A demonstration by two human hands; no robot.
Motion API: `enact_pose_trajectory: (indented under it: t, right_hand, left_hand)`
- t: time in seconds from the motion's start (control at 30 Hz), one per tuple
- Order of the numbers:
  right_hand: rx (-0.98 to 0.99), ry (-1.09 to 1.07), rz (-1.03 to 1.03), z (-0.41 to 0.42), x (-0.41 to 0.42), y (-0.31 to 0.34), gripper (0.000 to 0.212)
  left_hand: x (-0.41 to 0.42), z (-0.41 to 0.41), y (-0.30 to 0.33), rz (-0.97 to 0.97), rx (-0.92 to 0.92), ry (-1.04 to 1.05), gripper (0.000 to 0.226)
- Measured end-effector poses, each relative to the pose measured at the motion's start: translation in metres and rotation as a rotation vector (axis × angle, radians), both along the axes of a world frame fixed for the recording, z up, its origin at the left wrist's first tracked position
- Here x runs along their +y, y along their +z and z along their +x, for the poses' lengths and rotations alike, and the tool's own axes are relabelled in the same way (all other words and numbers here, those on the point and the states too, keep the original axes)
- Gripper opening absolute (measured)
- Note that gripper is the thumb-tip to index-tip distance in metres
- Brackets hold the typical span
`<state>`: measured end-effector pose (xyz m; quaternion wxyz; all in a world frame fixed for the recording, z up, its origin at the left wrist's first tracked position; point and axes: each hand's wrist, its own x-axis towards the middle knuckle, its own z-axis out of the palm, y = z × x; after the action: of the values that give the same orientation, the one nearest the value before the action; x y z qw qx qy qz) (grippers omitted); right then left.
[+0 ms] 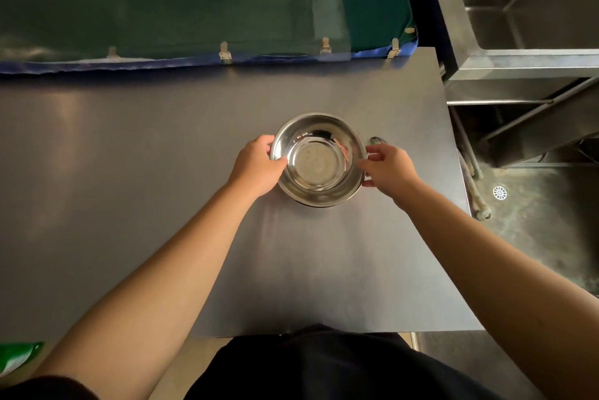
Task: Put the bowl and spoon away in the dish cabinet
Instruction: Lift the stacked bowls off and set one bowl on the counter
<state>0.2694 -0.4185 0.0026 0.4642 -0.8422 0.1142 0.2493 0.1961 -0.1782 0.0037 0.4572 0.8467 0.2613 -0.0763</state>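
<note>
A shiny steel bowl (319,160) sits upright and empty on the dark grey table (129,156), right of centre. My left hand (256,168) grips its left rim, thumb over the edge. My right hand (390,169) holds the right rim with fingers curled on it. Just beyond my right hand lies the metal spoon (377,140); only its rounded end shows, the rest is hidden under the hand. No dish cabinet is in view.
A green cover with a blue edge and metal clips (194,11) runs along the table's far side. A steel sink unit (525,27) stands to the right, with pipes and a floor drain (499,193) below. The table's right edge is close to the bowl.
</note>
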Motion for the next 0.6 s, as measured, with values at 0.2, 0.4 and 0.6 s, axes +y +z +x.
enact_pose_trajectory:
  t: [0.2,0.4,0.6]
  right_hand:
    - [0.006,0.026,-0.036,0.011,0.000,-0.016,0.040]
    - [0.005,0.048,-0.066,0.018,-0.001,-0.027,0.037]
    - [-0.017,0.101,-0.148,0.023,0.001,-0.040,0.038]
  left_hand:
    - [-0.004,0.011,-0.017,0.083,0.014,-0.042,0.045]
    - [-0.007,0.021,-0.028,0.103,0.033,-0.037,0.047]
    - [-0.009,0.027,-0.043,0.106,0.096,-0.026,0.049]
